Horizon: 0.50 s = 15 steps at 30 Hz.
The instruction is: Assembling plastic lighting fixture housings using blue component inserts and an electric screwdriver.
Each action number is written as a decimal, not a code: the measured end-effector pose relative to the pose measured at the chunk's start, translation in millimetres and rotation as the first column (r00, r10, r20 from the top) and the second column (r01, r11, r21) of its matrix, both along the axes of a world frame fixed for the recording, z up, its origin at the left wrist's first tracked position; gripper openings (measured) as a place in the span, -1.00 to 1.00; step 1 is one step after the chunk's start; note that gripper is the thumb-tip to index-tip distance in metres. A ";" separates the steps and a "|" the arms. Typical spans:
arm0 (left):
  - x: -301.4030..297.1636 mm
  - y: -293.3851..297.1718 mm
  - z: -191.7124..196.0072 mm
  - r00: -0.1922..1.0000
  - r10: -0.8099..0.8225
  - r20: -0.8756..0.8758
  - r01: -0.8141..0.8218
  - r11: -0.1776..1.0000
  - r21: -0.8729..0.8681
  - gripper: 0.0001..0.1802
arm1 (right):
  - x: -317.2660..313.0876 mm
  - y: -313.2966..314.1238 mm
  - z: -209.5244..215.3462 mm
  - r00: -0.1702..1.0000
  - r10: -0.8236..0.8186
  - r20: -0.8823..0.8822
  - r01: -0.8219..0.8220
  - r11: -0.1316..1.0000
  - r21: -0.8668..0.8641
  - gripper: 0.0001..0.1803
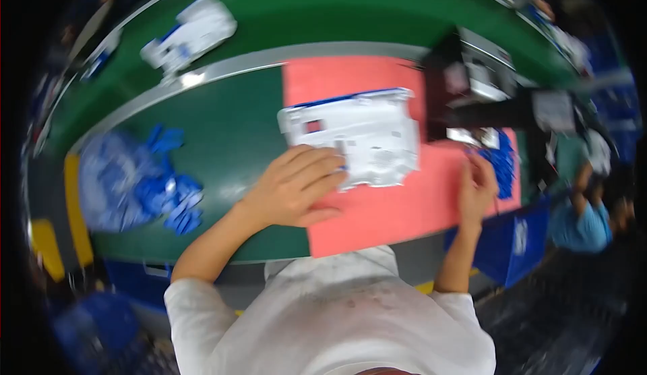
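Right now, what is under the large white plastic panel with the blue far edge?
A flat pink mat shows around the panel, on the green tabletop. The part directly beneath the panel is covered, so I cannot see it.

The panel [377,146] is white, the mat [391,216] coral-pink, the tabletop [232,132] green.

- Open lane: green bench [229,125] between blue pieces [172,193] at left and pink mat [404,206].
- Second gap: bare mat between left fingers [317,155] and right fingers [483,171], near of white panel [377,142].
- Left fingers block panel's near-left part.
- Black fixture [441,105] obstructs far right.
- Metal rail [246,66] runs along far side.
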State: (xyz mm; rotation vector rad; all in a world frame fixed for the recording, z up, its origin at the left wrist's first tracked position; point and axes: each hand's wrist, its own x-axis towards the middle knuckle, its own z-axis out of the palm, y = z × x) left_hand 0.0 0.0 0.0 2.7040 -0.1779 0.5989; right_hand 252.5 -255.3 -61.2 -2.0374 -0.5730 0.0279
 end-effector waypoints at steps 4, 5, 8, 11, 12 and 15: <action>-24.1 37.1 10.6 0.926 0.364 0.097 -0.374 0.919 0.121 -0.82 | 31.7 -4.7 4.2 0.991 0.035 0.127 -0.058 0.982 0.180 -0.90; -40.0 55.9 20.6 0.826 0.562 0.032 -0.561 0.817 0.135 -0.81 | 25.6 0.4 6.5 0.992 0.043 0.120 -0.066 0.978 0.198 -0.91; -87.9 100.5 20.9 0.611 0.784 -0.106 -0.716 0.605 0.349 -0.54 | 20.5 -0.2 20.6 0.972 0.085 0.220 -0.125 0.976 0.178 -0.92; -100.6 122.1 4.0 0.644 0.733 -0.218 -0.625 0.669 0.402 -0.61 | 12.6 12.1 30.8 0.919 0.161 0.361 -0.206 0.974 0.090 -0.90; -104.3 127.9 -6.5 0.667 0.717 -0.203 -0.639 0.691 0.338 -0.70 | 2.8 24.5 45.3 0.921 0.196 0.336 -0.210 0.978 0.007 -0.90; -120.2 132.7 -19.4 0.686 0.719 -0.118 -0.642 0.673 0.368 -0.80 | 0.6 44.9 43.8 0.884 0.288 0.367 -0.350 0.930 0.112 -0.90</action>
